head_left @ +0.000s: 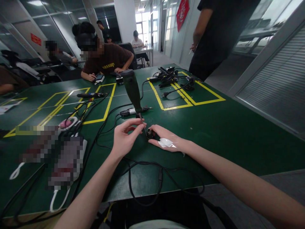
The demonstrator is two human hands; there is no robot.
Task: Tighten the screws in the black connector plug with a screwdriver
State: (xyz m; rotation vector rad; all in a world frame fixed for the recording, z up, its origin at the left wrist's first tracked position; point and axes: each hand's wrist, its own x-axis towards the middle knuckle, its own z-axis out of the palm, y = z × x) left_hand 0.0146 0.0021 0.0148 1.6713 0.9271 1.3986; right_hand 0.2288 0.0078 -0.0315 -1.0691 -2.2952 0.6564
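1. At the far left of the green worktop (214,127) we see a tangle of black cables (95,127) and white plugs, well apart from our fingers, with yellow tape lines marking boxes on the surface.
2. Our left hand (124,138) rests palm up just left of the middle. Its fingers (133,124) are curled partly closed, the thumb and forefinger pinched lightly around the thin metal shaft of a screwdriver (133,90), low down near the tip.
3. The screwdriver stands nearly upright between our two hands, its dark green handle leaning a little away from us above the fingers, its tip going down into the small part below.
4. That small part, a dark round connector (149,133), sits on the worktop right at our fingertips, touching the fingers of both hands.
5. Our right hand (166,140) lies on the worktop just right of the connector, fingers bent around it and holding it steady. A white patch (166,143) shows on the back of this hand.
6. A black cable (147,168) loops on the worktop just below both wrists and falls over the near edge.
7. Beyond our fingers lies a second tool (133,111) with a black and silver body, near but not touching.
8. Farther right and back, a heap of black adapters (170,76) sits in a yellow box, well apart.
9. A person in a brown shirt (107,60) sits across the worktop; another in black (214,35) stands at the far right.
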